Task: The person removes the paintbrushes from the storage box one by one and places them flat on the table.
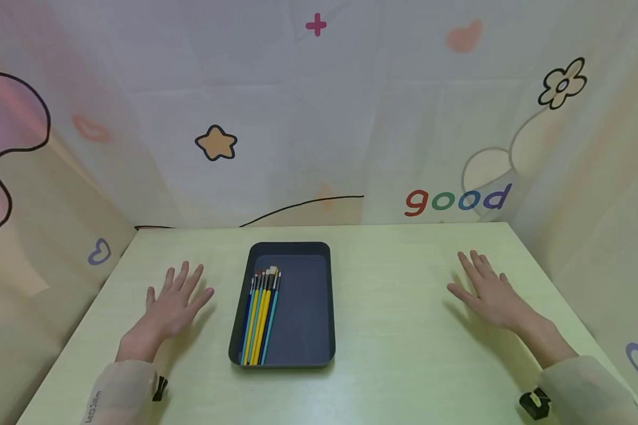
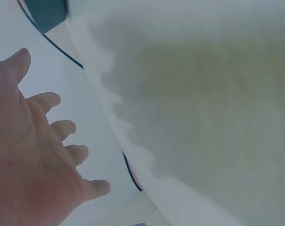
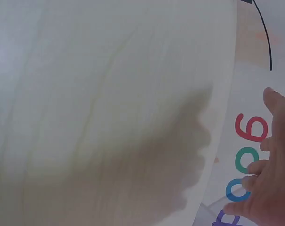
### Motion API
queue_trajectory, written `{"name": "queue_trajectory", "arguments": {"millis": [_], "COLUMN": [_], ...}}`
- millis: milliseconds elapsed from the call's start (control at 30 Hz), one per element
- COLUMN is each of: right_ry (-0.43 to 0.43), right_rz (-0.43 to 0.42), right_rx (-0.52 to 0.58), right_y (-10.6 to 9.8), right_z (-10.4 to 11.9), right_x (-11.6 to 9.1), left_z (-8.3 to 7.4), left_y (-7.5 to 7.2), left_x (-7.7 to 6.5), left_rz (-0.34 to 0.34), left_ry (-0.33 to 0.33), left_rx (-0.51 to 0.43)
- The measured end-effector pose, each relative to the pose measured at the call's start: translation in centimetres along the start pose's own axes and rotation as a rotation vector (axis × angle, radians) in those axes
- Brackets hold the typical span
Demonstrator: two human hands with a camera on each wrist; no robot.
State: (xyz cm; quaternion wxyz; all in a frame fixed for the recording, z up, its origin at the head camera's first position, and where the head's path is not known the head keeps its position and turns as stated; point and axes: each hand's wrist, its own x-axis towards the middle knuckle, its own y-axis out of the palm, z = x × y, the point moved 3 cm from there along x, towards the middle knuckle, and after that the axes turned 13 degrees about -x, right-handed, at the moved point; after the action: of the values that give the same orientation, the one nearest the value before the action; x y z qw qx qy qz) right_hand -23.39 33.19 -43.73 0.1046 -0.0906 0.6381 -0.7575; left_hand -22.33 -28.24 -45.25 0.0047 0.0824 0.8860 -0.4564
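Observation:
A dark grey tray (image 1: 305, 313) lies on the table a little left of the middle. Several slim paintbrushes (image 1: 260, 319) with blue, yellow and teal handles lie side by side along its left wall, bristles toward the back. To the left of the tray, my left hand (image 1: 172, 304) hovers over the table with its fingers spread, holding nothing. My right hand (image 1: 491, 295) is held the same way, far to the right of the tray. The left wrist view shows the left palm (image 2: 34, 155) and its shadow; the right hand (image 3: 274, 169) appears at the right wrist view's edge.
The pale table (image 1: 393, 330) is bounded by a printed cloth (image 1: 298, 118) at the back and on both sides. The cloth carries a star, hearts, a flower and the word "good". Each sleeve has a black clip-like piece (image 1: 535, 404) near the wrist.

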Motion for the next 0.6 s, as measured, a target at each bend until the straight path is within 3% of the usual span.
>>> {"name": "queue_trajectory", "arguments": {"millis": [233,600], "right_ry": [-0.031,-0.087], "right_rz": [-0.011,-0.101], "right_rx": [0.062,0.095], "right_y": [-1.1,-2.1], "right_z": [1.1,3.0], "right_x": [0.4,1.1], "left_z": [-1.5,-3.0], "left_y": [-0.1,0.3], "left_x": [0.4,0.6], "left_rz": [-0.004,-0.001], "left_ry": [0.036,0.082], "left_rx": [-0.063,-0.325]}}
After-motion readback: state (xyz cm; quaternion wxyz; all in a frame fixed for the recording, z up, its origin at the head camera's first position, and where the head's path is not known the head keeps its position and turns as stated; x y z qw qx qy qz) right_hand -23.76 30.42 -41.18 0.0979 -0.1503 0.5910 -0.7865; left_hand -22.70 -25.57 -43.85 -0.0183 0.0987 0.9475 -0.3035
